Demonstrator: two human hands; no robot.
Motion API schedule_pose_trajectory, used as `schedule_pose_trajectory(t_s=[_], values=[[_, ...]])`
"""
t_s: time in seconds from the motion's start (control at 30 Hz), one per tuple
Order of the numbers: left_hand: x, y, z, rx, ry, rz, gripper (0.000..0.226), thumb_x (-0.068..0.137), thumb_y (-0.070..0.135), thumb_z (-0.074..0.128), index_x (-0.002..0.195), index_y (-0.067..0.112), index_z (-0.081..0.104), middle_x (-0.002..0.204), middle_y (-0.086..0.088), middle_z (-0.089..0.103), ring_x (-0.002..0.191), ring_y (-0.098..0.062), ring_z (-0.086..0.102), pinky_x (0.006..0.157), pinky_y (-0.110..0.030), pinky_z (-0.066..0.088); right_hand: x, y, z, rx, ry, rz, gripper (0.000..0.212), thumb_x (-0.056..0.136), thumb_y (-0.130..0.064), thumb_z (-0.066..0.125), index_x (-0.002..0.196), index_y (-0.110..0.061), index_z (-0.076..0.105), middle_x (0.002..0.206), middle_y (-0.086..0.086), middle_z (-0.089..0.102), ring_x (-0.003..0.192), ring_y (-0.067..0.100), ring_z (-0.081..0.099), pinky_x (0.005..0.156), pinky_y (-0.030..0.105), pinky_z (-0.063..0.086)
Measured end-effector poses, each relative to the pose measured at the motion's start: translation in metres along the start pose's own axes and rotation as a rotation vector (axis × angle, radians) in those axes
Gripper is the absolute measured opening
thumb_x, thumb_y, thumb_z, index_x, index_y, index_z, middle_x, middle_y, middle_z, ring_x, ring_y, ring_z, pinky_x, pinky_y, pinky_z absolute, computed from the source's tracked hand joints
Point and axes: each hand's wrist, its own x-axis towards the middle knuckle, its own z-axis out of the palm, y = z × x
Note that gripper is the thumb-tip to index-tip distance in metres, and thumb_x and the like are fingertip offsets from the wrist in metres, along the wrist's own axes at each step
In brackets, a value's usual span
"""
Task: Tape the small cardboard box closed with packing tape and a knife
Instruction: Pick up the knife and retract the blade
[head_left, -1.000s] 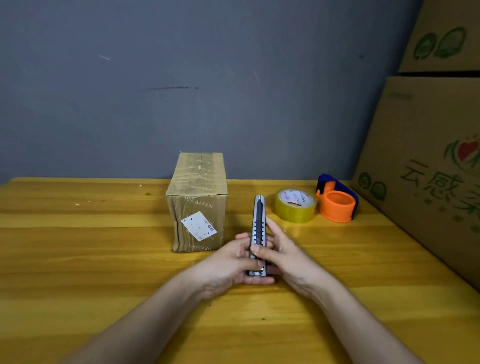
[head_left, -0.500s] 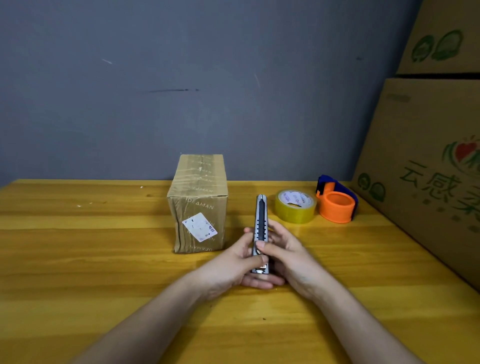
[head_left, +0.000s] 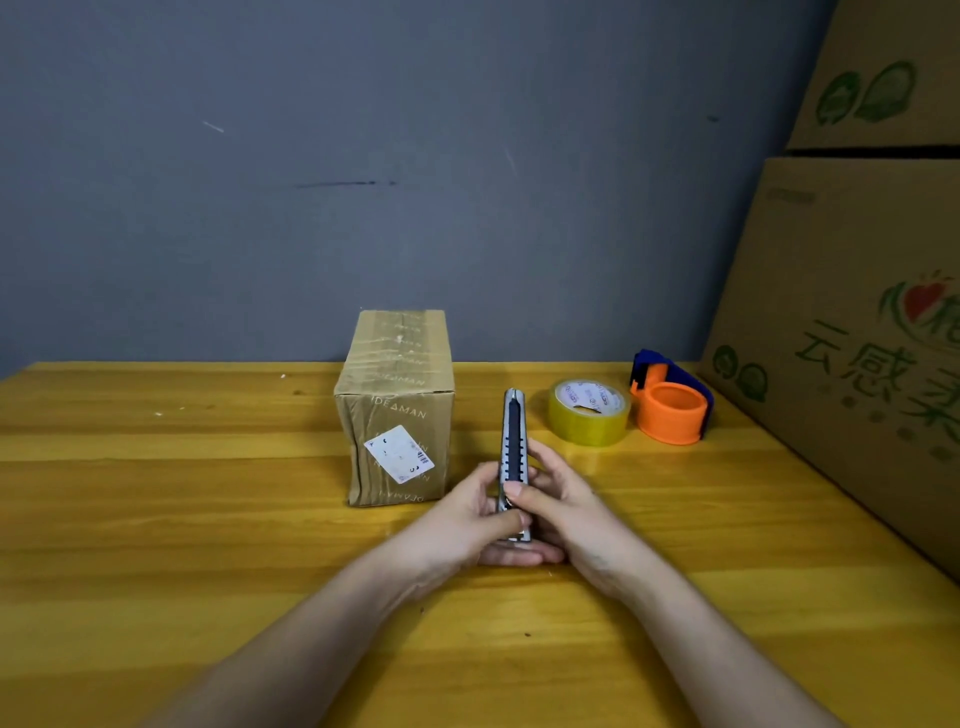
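1. Since the earlier frames the right thumb has slid down the knife (head_left: 514, 457); nothing else has shifted.
2. The left hand (head_left: 467, 525) and right hand (head_left: 566, 512) both grip the knife, which points to 12 o'clock.
3. The small cardboard box (head_left: 397, 415) stands at 10 o'clock of the hands, the tape roll (head_left: 588, 413) at 2 o'clock; bare table (head_left: 156, 519) lies at 9 o'clock.

Big printed cartons (head_left: 852, 332) (stacked, seemingly)

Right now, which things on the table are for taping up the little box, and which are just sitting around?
For the job:
small cardboard box
utility knife, held by both hands
yellowish packing tape roll

Just lying about:
orange and blue tape dispenser
big printed cartons on the right
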Motion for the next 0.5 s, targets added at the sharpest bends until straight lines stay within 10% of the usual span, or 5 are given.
schedule_pose_trajectory(t_s=[0.13,0.33,0.5], values=[[0.001,-0.002,-0.001,-0.049,0.039,-0.010,0.042,0.092,-0.009,0.046,0.125,0.014,0.035,0.092,-0.004,0.073,0.082,-0.024,0.073,0.081,-0.031,0.059,0.002,0.001,0.000,0.057,0.086,-0.024,0.037,0.091,-0.006,0.055,0.122,-0.026,0.056,0.116,0.007,0.067,0.104,0.023,0.064,0.084,0.035,0.052],[0.007,-0.016,0.009,0.294,0.299,0.123,0.035,0.088,-0.011,0.049,0.103,0.020,0.041,0.106,-0.011,0.052,0.079,-0.015,0.064,0.065,-0.028,0.061,0.006,0.004,0.008,-0.104,0.302,-0.220,0.023,0.086,0.005,0.058,0.099,-0.014,0.057,0.096,0.004,0.064,0.088,0.012,0.060,0.068,0.011,0.050],[0.011,-0.013,0.012,0.887,0.463,0.239,0.056,0.080,0.009,0.063,0.132,0.017,0.044,0.123,-0.004,0.048,0.116,-0.021,0.053,0.101,-0.030,0.041,0.006,-0.003,0.007,-0.161,0.392,-0.310,0.013,0.087,-0.001,0.061,0.093,-0.012,0.057,0.090,0.003,0.065,0.084,0.013,0.061,0.075,0.025,0.051]])
